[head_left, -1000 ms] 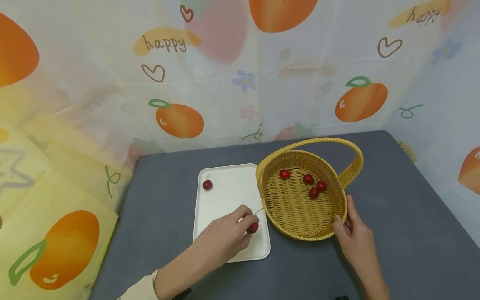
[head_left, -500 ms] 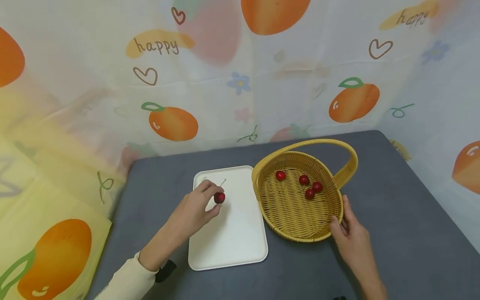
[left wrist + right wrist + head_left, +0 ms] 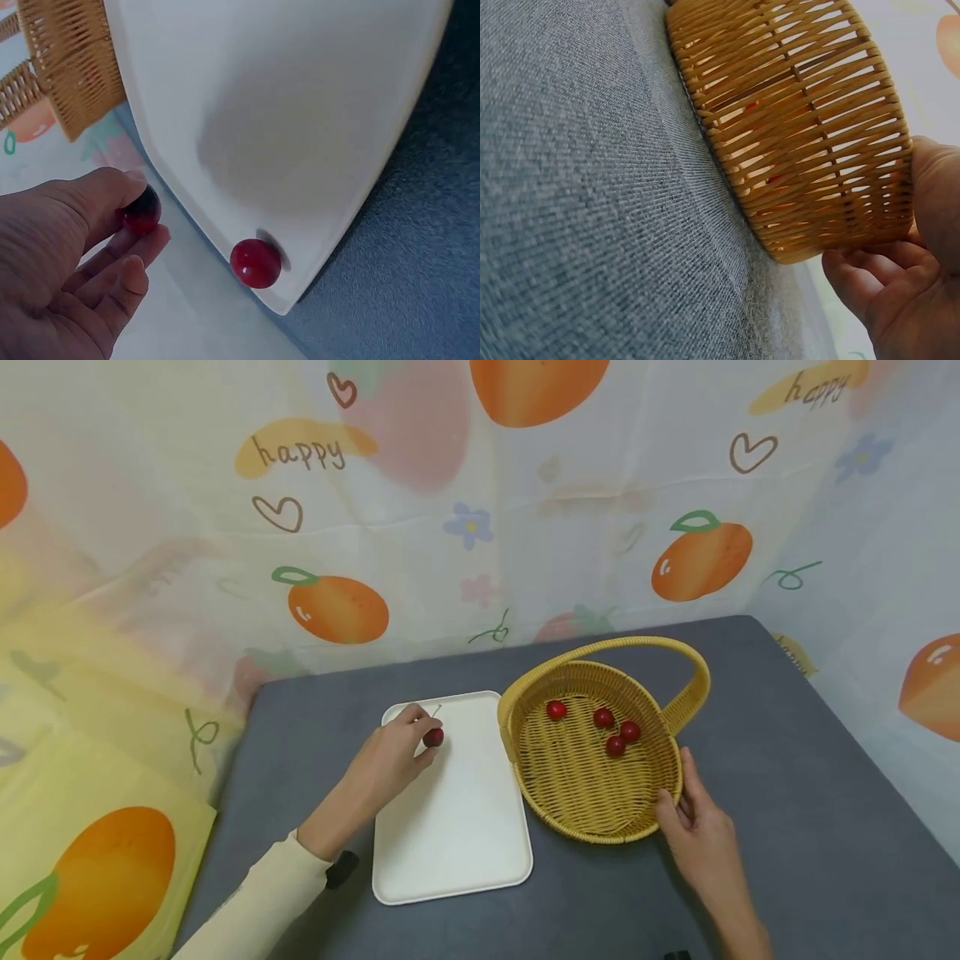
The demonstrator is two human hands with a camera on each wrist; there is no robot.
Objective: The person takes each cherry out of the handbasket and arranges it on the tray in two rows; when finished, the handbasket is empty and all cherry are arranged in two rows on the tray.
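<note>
Between the thumb and fingers of my left hand (image 3: 390, 756) is a dark red cherry (image 3: 433, 737) with a green stem, held over the far left part of the white tray (image 3: 453, 827). In the left wrist view, a second cherry (image 3: 256, 263) lies in a corner of the tray, just beyond the held one; the hand hides it in the head view. My right hand (image 3: 705, 831) grips the near right rim of a yellow wicker basket (image 3: 592, 839), thumb over the edge and fingers outside. Several cherries (image 3: 616, 746) lie on the basket floor.
The basket stands right beside the tray's right edge, its tall arched handle (image 3: 637, 642) rising over the far side. Both rest on a dark grey tabletop (image 3: 795, 793). A fruit-patterned cloth (image 3: 420, 552) hangs along the back and sides.
With the cherry pinched, my left hand has moved from the tray's near right part to its far left corner. My right hand keeps its grip on the basket rim.
</note>
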